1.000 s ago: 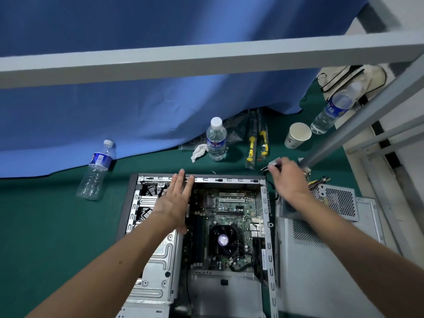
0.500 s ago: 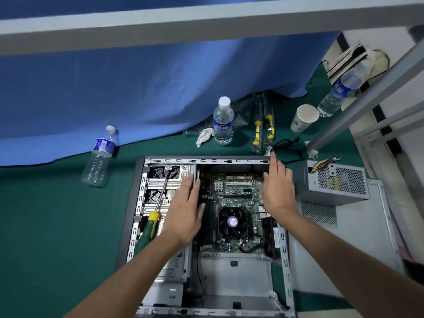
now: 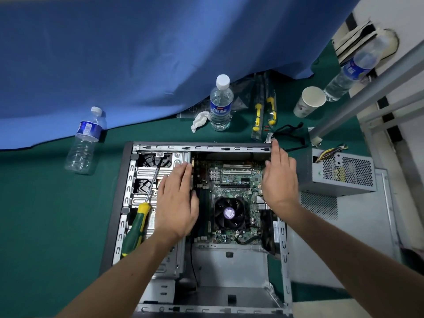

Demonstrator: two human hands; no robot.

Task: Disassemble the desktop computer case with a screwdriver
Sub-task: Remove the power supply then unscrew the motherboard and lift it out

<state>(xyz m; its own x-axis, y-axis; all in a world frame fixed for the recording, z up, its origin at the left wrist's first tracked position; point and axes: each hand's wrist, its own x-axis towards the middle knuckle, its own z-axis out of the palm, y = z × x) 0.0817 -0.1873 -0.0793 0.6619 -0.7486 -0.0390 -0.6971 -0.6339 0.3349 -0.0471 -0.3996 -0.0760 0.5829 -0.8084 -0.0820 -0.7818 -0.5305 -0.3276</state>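
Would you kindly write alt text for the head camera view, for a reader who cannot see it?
A person's open left hand and right hand hover over the green motherboard inside an opened grey metal desktop computer case lying on a green table. A green-and-yellow-handled screwdriver rests unheld on the case's drive bay, and a removed grey perforated power supply sits beside the case.

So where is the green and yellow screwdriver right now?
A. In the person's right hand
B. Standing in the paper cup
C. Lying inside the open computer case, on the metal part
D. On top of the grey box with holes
C: the green and yellow screwdriver lies loose on the metal drive bay inside the open computer case, just beside the left hand; neither hand grips it, and the right hand is open.
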